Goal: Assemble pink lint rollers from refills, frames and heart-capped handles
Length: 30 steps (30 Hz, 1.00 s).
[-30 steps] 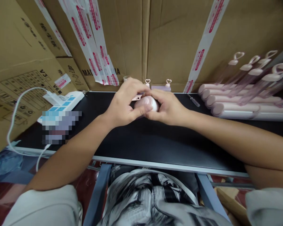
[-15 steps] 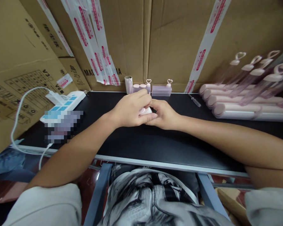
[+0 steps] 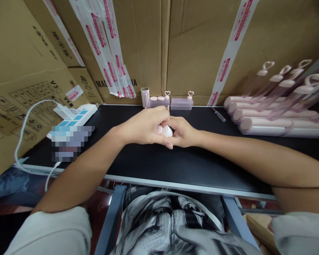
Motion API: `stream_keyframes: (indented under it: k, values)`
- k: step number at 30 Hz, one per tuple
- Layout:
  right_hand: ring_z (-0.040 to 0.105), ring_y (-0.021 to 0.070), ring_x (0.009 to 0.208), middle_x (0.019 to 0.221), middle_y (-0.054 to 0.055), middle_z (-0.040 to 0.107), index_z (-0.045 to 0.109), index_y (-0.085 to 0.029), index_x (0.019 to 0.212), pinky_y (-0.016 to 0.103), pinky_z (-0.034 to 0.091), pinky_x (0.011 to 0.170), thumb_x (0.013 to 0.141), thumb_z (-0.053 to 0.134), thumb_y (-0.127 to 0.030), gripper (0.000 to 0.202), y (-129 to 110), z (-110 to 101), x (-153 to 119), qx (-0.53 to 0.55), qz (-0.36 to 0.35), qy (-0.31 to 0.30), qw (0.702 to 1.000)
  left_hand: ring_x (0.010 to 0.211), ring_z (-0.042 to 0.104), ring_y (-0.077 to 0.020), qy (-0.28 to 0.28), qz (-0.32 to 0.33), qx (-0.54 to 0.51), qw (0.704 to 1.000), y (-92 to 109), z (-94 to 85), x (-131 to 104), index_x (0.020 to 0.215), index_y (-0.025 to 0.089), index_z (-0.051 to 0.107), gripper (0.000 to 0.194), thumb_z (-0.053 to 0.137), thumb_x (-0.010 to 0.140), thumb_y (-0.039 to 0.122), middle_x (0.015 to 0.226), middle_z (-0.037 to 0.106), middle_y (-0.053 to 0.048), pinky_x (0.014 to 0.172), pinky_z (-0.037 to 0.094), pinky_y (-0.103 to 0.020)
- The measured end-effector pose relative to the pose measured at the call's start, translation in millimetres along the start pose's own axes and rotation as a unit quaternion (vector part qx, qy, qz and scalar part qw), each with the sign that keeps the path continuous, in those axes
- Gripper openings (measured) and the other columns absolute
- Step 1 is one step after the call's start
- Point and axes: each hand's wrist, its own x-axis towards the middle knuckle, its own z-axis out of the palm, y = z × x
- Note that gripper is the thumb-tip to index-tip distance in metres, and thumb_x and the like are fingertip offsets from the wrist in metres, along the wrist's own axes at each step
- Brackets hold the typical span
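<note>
Over the middle of the black table, my left hand and my right hand meet around a small pink and white round-ended piece. The fingers of both hands are curled on it, and much of it is hidden. Just behind stand a white cylinder, a clear purplish holder with pink caps and a clear purplish box with a heart-shaped loop piece.
Stacked pink and white tubes with clear heart-topped pieces lie at the right, near a small screwdriver. A power strip with a white cable is at the left. Cardboard boxes rise behind the table.
My left hand has shifted slightly left and down. More of the pink and white piece shows between my hands.
</note>
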Motion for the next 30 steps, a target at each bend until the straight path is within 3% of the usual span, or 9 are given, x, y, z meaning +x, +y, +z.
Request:
stream_keyframes:
  k: [4, 7, 13, 16, 20, 23, 27, 30]
  values:
    - [0.064, 0.0177, 0.078, 0.092, 0.004, 0.072, 0.065, -0.02, 0.102, 0.029, 0.051, 0.074, 0.091, 0.073, -0.08, 0.062, 0, -4, -2, -0.014, 0.009, -0.009, 1.0, 0.073, 0.046, -0.0158, -0.017, -0.008, -0.021, 1.0, 1, -4.3, -2, 0.077, 0.023, 0.044, 0.065, 0.095, 0.071, 0.063, 0.081, 0.05, 0.003, 0.066, 0.033, -0.029]
    - [0.06, 0.0154, 0.073, 0.086, 0.002, 0.068, 0.065, -0.019, 0.1, 0.027, 0.048, 0.069, 0.091, 0.074, -0.079, 0.062, 1, -5, -5, -0.02, 0.013, 0.002, 1.0, 0.073, 0.045, -0.0147, 0.005, -0.025, -0.04, 0.999, 2, -3.7, -4, 0.08, 0.023, 0.044, 0.064, 0.097, 0.07, 0.058, 0.081, 0.05, 0.004, 0.067, 0.034, -0.029]
    - [0.068, 0.0184, 0.08, 0.096, 0.005, 0.074, 0.069, -0.019, 0.107, 0.031, 0.054, 0.075, 0.087, 0.083, -0.071, 0.057, 0, -2, -9, 0.014, 0.005, 0.038, 0.999, 0.07, 0.042, -0.0118, 0.052, -0.065, -0.094, 0.992, 4, 4.1, -6, 0.09, 0.024, 0.042, 0.071, 0.1, 0.062, 0.055, 0.085, 0.048, 0.006, 0.062, 0.033, -0.026]
    - [0.068, 0.0192, 0.08, 0.095, 0.005, 0.075, 0.067, -0.021, 0.106, 0.032, 0.055, 0.074, 0.085, 0.085, -0.069, 0.056, -3, -1, -10, 0.038, 0.025, 0.049, 0.998, 0.07, 0.042, -0.012, 0.044, -0.058, -0.102, 0.992, 2, 2.4, -7, 0.088, 0.024, 0.042, 0.067, 0.097, 0.066, 0.055, 0.083, 0.047, 0.006, 0.063, 0.033, -0.027]
    - [0.069, 0.0197, 0.077, 0.091, 0.002, 0.075, 0.061, -0.025, 0.11, 0.034, 0.056, 0.073, 0.086, 0.085, -0.059, 0.048, -11, -7, -7, 0.103, 0.098, 0.083, 0.986, 0.069, 0.042, -0.0125, 0.054, -0.08, -0.074, 0.992, -6, -7.6, -9, 0.085, 0.023, 0.043, 0.061, 0.092, 0.073, 0.058, 0.08, 0.048, 0.005, 0.063, 0.032, -0.028]
    - [0.072, 0.0223, 0.079, 0.091, 0.002, 0.075, 0.057, -0.028, 0.109, 0.038, 0.059, 0.077, 0.086, 0.084, -0.062, 0.049, -13, -11, 0, 0.164, 0.165, 0.141, 0.962, 0.067, 0.043, -0.0124, 0.076, -0.092, -0.036, 0.992, -9, -10.6, -10, 0.082, 0.023, 0.044, 0.057, 0.088, 0.077, 0.058, 0.076, 0.051, 0.005, 0.063, 0.031, -0.028]
    - [0.073, 0.0234, 0.076, 0.087, -0.001, 0.072, 0.051, -0.031, 0.108, 0.04, 0.063, 0.073, 0.08, 0.085, -0.07, 0.059, -7, -15, 12, 0.237, 0.261, 0.258, 0.899, 0.067, 0.054, -0.0144, -0.05, -0.072, 0.059, 0.994, 8, 1.0, -10, 0.079, 0.021, 0.051, 0.046, 0.085, 0.086, 0.051, 0.075, 0.061, 0.004, 0.062, 0.032, -0.029]
    - [0.075, 0.0246, 0.08, 0.084, -0.002, 0.07, 0.049, -0.031, 0.11, 0.04, 0.064, 0.07, 0.08, 0.083, -0.069, 0.058, 2, -21, 17, 0.266, 0.341, 0.309, 0.847, 0.079, 0.069, -0.0207, -0.14, -0.066, 0.184, 0.971, 28, 15.4, -8, 0.087, 0.02, 0.062, 0.035, 0.076, 0.097, 0.051, 0.088, 0.073, -0.002, 0.061, 0.031, -0.032]
